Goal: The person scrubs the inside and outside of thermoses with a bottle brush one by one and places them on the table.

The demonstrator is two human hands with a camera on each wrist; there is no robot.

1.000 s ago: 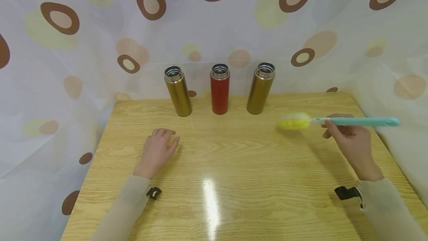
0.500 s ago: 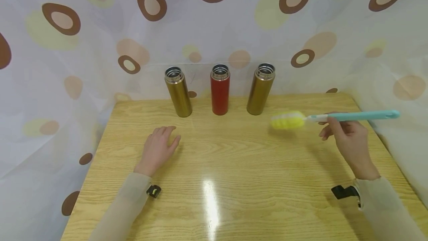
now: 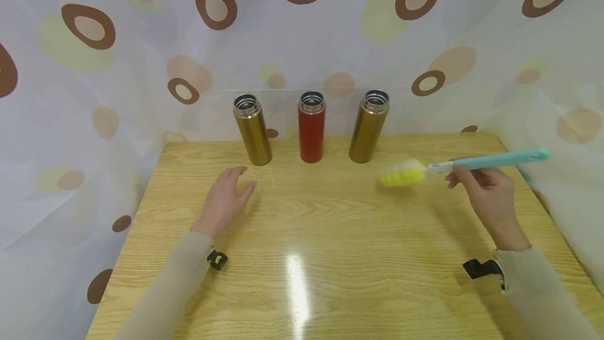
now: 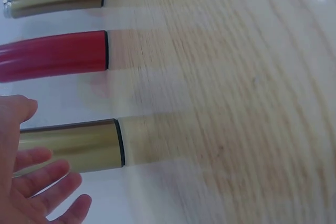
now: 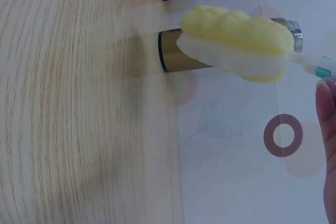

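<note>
My right hand (image 3: 493, 193) pinches the teal and white handle of a bottle brush (image 3: 495, 160), held above the right of the table. Its yellow and white sponge head (image 5: 236, 43) points left, overlapping the right gold bottle in the right wrist view. With fingers spread and thumb apart, my left hand (image 3: 223, 199) holds nothing; it is nearest the left gold bottle (image 3: 253, 133), which its fingers partly cover in the left wrist view. A red bottle (image 3: 311, 130) stands upright in the middle, and the right gold bottle (image 3: 368, 130) beside it. All three have uncovered steel mouths.
The bottles stand in a row along the far edge of the wooden table (image 3: 302, 214). A spotted curtain (image 3: 302, 35) hangs behind and at both sides. Glare shows on the table's front part.
My right hand has moved left with the brush, whose handle end now tilts up. My left hand has reached slightly forward toward the left gold bottle, its thumb and fingers spreading. The bottles stay put.
</note>
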